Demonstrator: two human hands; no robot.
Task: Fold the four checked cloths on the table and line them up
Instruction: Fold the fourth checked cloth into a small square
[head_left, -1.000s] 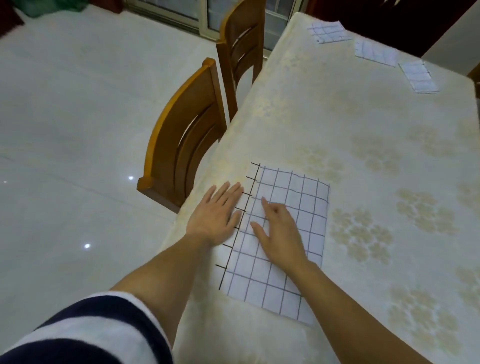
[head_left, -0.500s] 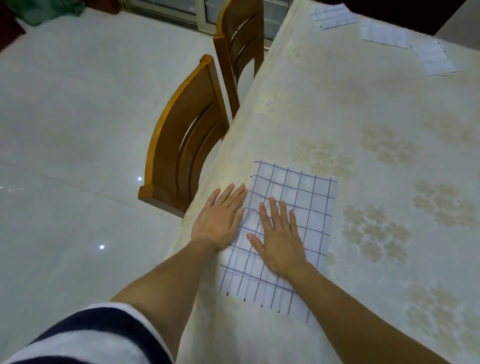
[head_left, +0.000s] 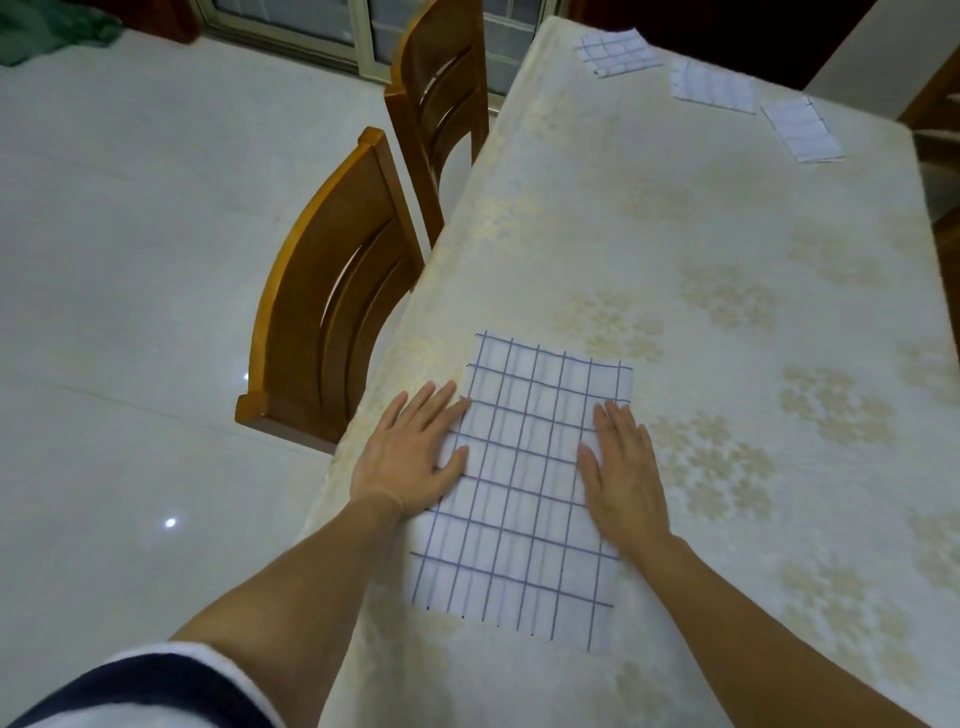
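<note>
While three folded cloths (head_left: 711, 85) lie far off, both hands — left hand (head_left: 410, 457), right hand (head_left: 623, 475) — press flat, fingers spread, on the near checked cloth's (head_left: 524, 493) side edges.

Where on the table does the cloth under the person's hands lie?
In the head view the checked cloth lies flat near the table's left edge, beside the nearer wooden chair, with the left hand and right hand on its sides.

far chair (head_left: 441, 93) top cut off; hands cover near cloth (head_left: 524, 499) side edges.
</note>
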